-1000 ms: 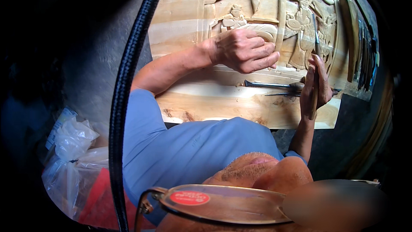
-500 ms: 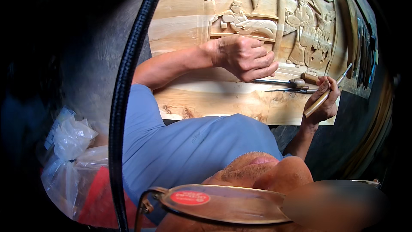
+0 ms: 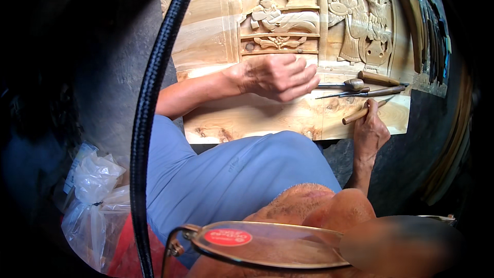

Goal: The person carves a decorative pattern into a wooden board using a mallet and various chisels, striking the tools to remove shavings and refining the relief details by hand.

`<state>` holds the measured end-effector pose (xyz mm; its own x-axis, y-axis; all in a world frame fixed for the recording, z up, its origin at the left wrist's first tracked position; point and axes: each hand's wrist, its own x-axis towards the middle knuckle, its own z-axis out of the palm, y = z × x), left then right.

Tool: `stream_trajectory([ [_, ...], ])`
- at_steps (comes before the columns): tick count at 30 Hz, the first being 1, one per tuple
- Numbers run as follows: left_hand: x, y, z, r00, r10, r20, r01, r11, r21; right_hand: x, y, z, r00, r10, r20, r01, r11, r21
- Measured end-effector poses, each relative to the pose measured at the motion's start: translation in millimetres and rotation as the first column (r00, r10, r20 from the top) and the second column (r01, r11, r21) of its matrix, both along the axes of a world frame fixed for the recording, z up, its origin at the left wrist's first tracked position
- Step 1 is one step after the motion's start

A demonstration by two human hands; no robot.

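Note:
A relief-carved wooden panel (image 3: 206, 31), with figures and a flower motif, lies before me. My left hand (image 3: 283, 78) is closed above its plain lower border, knuckles up; whatever its curled fingers may hold is hidden. Beside those fingers lies a chisel with a metal shaft and rounded wooden end (image 3: 352, 84). My right hand (image 3: 371, 126) grips a carving chisel (image 3: 354, 117) by its light wooden handle, the thin blade slanting up and right over the panel's near right corner. Between the hands lie a slender dark chisel (image 3: 383, 91) and a tool with a thick wooden handle (image 3: 378, 78).
Several more long tools (image 3: 432, 41) lie in a row along the panel's right side, next to a dark wooden strip (image 3: 409, 15). A tied clear plastic bag (image 3: 98, 190) sits at the lower left. A black braided cord (image 3: 154, 103) crosses the view.
My right hand has come lower and nearer with its chisel, whose blade now points less steeply. My left hand stays closed and appears slightly farther left. The panel sits higher and farther left in view.

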<state>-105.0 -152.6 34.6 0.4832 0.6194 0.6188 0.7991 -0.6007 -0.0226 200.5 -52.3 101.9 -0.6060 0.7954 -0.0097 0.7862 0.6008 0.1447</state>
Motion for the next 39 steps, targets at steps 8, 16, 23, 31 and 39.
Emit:
stream_trajectory([
  [8,-25.9,-21.0,-7.0,0.96,0.268,0.08,-0.244,0.943,-0.225,-9.0,4.3,-1.6,0.989,0.013,-0.15,-0.024,0.997,-0.072],
  [16,-38.0,-110.3,3.5,0.751,0.654,0.091,-0.593,0.728,-0.344,26.6,17.2,-38.7,0.821,0.118,-0.559,-0.179,0.982,-0.055],
  [23,-52.0,-106.3,-16.7,0.595,0.766,0.244,-0.71,0.643,-0.288,41.4,18.2,-47.4,0.812,0.019,-0.583,-0.114,0.985,-0.126],
  [31,-50.6,-103.8,-17.0,0.6,0.774,0.203,-0.714,0.633,-0.3,37.7,20.1,-48.6,0.802,0.004,-0.598,-0.103,0.986,-0.131],
  [39,-45.9,-108.2,-15.0,0.581,0.793,0.184,-0.733,0.608,-0.305,37.1,15.0,-46.5,0.79,-0.074,-0.608,-0.04,0.984,-0.172],
])
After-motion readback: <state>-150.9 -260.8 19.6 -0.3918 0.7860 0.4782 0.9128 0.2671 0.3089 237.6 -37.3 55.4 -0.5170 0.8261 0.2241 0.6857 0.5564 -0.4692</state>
